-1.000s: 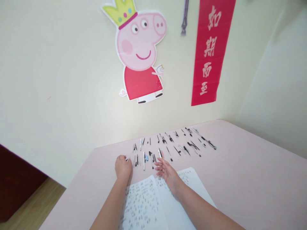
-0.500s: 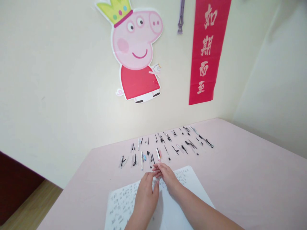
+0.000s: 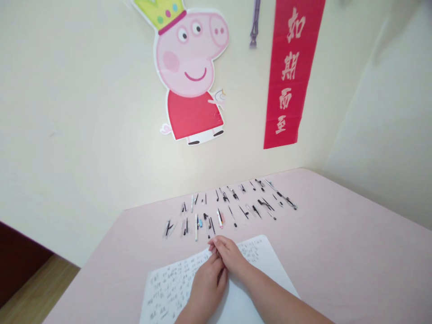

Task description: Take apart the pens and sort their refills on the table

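Note:
My left hand point(image 3: 206, 283) and my right hand point(image 3: 228, 255) are pressed together above a sheet of paper point(image 3: 175, 288) covered in handwriting. The right hand's fingers fold over the left fingertips, and both hands look closed. Whatever may lie between the palms is hidden. Just beyond the fingertips, loose pen parts lie on the pink table point(image 3: 337, 243) in two rough rows. Among them are a white pen barrel point(image 3: 196, 227), a small blue piece point(image 3: 200, 223), a white and pink piece point(image 3: 220, 219) and several black refills and caps.
A pale wall stands behind the table, bearing a pink pig cutout point(image 3: 192, 76), a red banner point(image 3: 286, 76) with white characters and a narrow purple strip point(image 3: 254, 24). At lower left, wooden floor point(image 3: 43, 288) shows past the table's edge.
My hands have drawn closer together, the right fingers now folding over the left ones. The view has shifted slightly; the pen parts appear to lie as before.

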`<state>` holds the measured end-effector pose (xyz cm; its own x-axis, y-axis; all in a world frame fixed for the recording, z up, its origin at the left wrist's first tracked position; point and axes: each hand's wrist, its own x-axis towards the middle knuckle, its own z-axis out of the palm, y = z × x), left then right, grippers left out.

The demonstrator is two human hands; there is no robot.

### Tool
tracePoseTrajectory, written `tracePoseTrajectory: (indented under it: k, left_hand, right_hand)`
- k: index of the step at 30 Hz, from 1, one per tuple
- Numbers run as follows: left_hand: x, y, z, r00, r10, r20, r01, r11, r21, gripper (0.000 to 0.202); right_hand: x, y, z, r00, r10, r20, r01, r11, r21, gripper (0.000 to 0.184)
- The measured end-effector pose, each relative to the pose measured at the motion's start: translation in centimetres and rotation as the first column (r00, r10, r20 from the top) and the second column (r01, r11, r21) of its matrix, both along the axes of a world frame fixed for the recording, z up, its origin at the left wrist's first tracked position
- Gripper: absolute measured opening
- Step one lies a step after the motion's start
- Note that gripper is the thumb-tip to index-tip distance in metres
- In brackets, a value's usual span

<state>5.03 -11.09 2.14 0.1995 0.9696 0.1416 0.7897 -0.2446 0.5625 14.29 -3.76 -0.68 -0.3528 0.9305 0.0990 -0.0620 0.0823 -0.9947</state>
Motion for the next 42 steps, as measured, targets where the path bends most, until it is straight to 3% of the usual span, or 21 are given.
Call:
tracePoseTrajectory:
  k: [3, 10, 19, 27, 35, 39, 42]
  left_hand:
    - [0.0, 0.0, 0.1, 1.0, -0.019, -0.015, 0.018, 0.999, -0.041, 0.026]
    - [-0.2, 0.0, 0.1, 0.99, -0.069, -0.123, 0.057, 0.994, -0.092, 0.025]
    - [-0.2, -0.3, 0.4, 0.975, -0.142, -0.168, 0.138, 0.99, -0.037, 0.025]
    - [-0.2, -0.2, -0.5, 0.957, -0.148, -0.25, 0.122, 0.986, -0.118, 0.023]
    - [-0.1, -0.5, 0.0, 0.947, -0.15, -0.283, 0.106, 0.981, -0.162, 0.024]
    - [-0.1, -0.4, 0.4, 0.946, -0.178, -0.273, 0.129, 0.974, -0.186, 0.022]
    - [0.0, -0.4, 0.7, 0.947, -0.173, -0.269, 0.128, 0.976, -0.178, 0.02]
  right_hand:
    - [0.0, -0.1, -0.1, 0.999, 0.005, 0.052, -0.008, 0.999, 0.05, 0.043]
    - [-0.4, -0.1, -0.5, 1.0, 0.0, 0.03, -0.001, 1.0, 0.018, 0.04]
    - [-0.3, -0.2, -0.2, 0.999, -0.009, 0.031, 0.008, 0.999, 0.046, 0.036]
    - [-0.4, -0.1, -0.4, 1.0, -0.005, 0.013, 0.005, 1.0, 0.002, 0.035]
    - [-0.7, 0.0, -0.5, 1.0, -0.008, -0.027, 0.007, 0.998, -0.055, 0.039]
    - [0.2, 0.8, 0.3, 0.995, 0.024, -0.094, -0.041, 0.983, -0.177, 0.043]
    - [2.8, 2.1, 1.7, 0.998, -0.001, -0.067, -0.006, 0.993, -0.115, 0.039]
